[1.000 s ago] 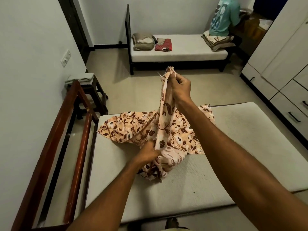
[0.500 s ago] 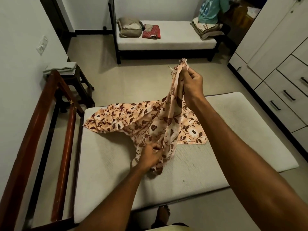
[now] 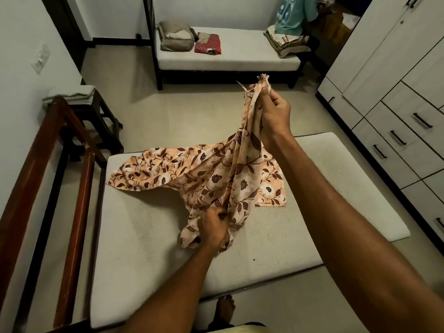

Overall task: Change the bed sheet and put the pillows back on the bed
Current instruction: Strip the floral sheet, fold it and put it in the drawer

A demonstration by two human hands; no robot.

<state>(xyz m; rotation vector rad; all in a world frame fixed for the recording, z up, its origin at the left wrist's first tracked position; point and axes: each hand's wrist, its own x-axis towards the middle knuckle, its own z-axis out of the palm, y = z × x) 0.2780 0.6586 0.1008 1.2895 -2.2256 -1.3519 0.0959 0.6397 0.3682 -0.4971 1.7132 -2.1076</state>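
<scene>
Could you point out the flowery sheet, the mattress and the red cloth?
flowery sheet point(image 3: 216, 174): head view, patterned middle.
mattress point(image 3: 144, 236): head view, bare top surface.
red cloth point(image 3: 207, 45): head view, folded centre.

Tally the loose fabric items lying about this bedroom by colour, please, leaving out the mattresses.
Peach floral: 1, the sheet
Red: 1, a folded cloth
Beige: 2, a pillow bundle and a folded stack
Pale grey: 1, a folded towel on the stool
Total: 5
</scene>
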